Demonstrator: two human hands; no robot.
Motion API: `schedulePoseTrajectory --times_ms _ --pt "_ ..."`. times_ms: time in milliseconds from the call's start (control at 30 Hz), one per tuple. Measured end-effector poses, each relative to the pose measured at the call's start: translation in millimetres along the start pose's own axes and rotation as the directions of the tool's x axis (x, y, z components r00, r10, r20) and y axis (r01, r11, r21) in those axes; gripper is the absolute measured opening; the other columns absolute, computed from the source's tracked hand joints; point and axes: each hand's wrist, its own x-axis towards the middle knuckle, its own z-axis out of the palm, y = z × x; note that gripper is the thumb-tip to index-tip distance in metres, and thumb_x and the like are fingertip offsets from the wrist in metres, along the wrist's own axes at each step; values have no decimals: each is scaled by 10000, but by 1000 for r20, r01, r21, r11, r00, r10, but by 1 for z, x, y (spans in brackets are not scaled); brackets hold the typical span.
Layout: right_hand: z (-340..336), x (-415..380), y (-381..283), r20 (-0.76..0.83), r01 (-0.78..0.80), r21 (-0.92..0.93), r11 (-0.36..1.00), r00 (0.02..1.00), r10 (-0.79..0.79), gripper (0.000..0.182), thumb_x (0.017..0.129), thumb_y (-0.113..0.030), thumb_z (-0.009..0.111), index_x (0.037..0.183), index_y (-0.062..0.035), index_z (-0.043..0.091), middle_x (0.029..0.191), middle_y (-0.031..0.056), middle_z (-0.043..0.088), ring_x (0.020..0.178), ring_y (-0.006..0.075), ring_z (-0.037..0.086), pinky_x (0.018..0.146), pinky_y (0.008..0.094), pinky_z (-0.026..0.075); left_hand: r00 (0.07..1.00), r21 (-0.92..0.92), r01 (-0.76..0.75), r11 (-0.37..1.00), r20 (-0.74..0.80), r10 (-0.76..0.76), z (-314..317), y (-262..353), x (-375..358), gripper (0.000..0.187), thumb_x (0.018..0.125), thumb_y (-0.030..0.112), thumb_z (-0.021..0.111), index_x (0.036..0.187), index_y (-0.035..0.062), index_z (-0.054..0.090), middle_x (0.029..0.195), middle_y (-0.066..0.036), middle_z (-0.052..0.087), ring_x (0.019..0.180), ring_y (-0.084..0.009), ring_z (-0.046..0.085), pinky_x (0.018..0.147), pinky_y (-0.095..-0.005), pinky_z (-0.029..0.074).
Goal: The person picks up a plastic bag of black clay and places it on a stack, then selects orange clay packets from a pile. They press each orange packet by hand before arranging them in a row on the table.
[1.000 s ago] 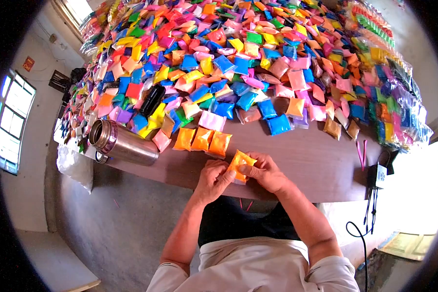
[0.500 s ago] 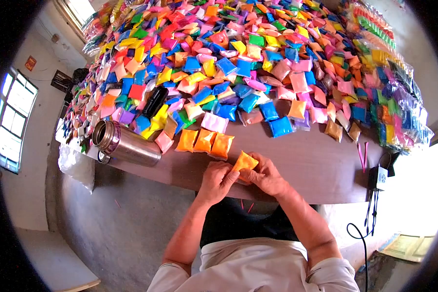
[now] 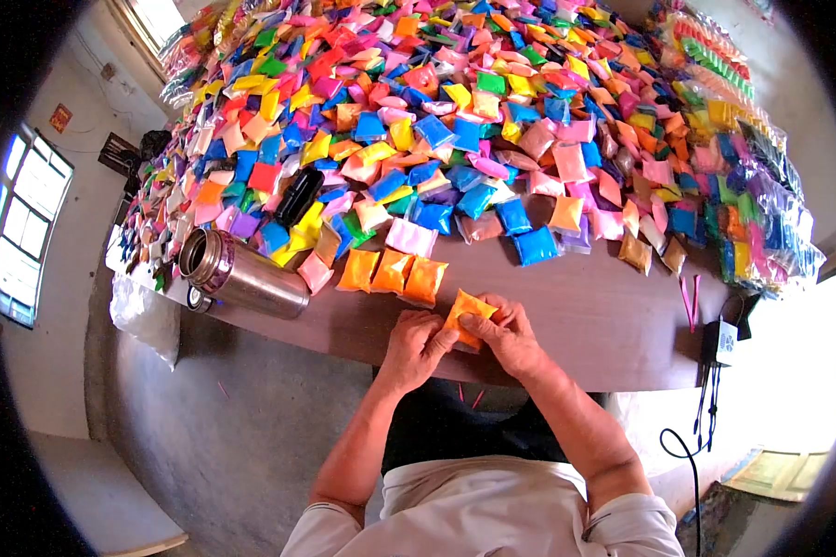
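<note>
An orange packet (image 3: pixel 467 307) is held up near the table's front edge, between my two hands. My right hand (image 3: pixel 503 332) pinches it, with the thumb across its face. My left hand (image 3: pixel 418 344) is closed at the packet's lower left, its thumb tip against or very close to the edge; whatever its curled fingers hold is hidden. Just beyond my hands, orange packets (image 3: pixel 392 271) lie in a short row on the table, with a pale pink packet (image 3: pixel 411 238) behind them.
A large heap of colourful packets (image 3: pixel 492 84) covers the back of the table (image 3: pixel 613 320). An open steel flask (image 3: pixel 260 283) lies on its side at the left, near a black object (image 3: pixel 298 196). A small box with cables (image 3: pixel 720 342) hangs at the right edge.
My right thumb has moved further over the face of the orange packet, which now sits more upright. My left hand has barely moved.
</note>
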Motion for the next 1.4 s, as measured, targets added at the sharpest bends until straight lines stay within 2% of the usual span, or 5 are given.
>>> schedulePoseTrajectory --times_ms 533,933,1000,1133,1400 --pt "-14 1 3 3 -25 -27 999 1000 25 256 941 -179 653 1122 -3 615 955 20 647 822 88 576 701 243 486 998 75 38 996 45 -42 -1 8 2 390 943 348 574 703 41 555 657 -117 567 694 -343 576 714 -426 413" --pt "-18 32 -12 -162 -31 -305 952 987 -20 310 880 -24 651 1164 55 555 975 100 662 847 146 623 712 286 531 1000 69 2 998 -14 -2 2 11 5 358 892 285 644 646 45 541 618 -102 547 629 -312 564 658 -414 414" --pt "-21 38 -18 -164 15 -475 880 981 -105 304 871 -32 667 1140 26 539 941 115 664 834 135 619 709 290 530 999 81 -47 996 -25 49 2 10 5 359 876 281 663 634 47 541 610 -100 546 620 -306 564 652 -412 415" --pt "-6 42 -22 -205 -22 -784 620 952 -226 379 823 -115 720 1133 -19 526 953 223 668 839 353 686 715 372 538 997 125 -83 989 8 83 2 10 6 336 840 270 708 625 52 569 608 -77 553 624 -284 569 663 -391 421" --pt "-6 42 -13 -147 40 -902 431 908 -392 390 763 -112 765 1119 -34 626 1016 185 623 880 322 655 711 379 536 995 165 -96 982 5 96 2 13 6 339 826 278 706 618 53 558 634 -96 564 648 -304 581 677 -416 418"
